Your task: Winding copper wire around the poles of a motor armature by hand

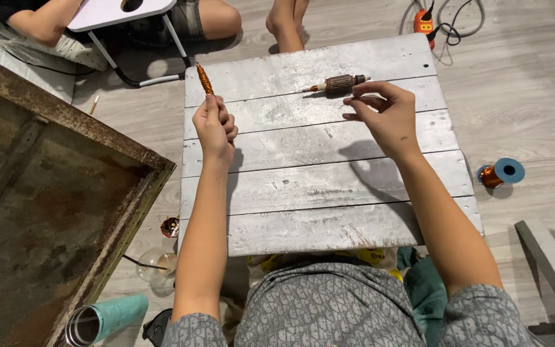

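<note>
My left hand [216, 125] is closed around the lower end of a thin stick wound with copper wire [204, 78], held upright over the left side of a small white plank table [316, 186]. My right hand [383, 112] hovers over the table's far right part, thumb and forefinger pinched on a very fine wire that I can barely make out. Just beyond those fingers a small motor armature [340, 83] with a dark copper winding lies on the table.
A rusty metal tray [52, 193] fills the left. A blue spool of copper wire [501, 173] lies on the floor at right. A teal tumbler [107, 318] lies bottom left. Another person sits beyond the table beside a white stool [123, 13]. Cables and an orange plug [424, 22] are top right.
</note>
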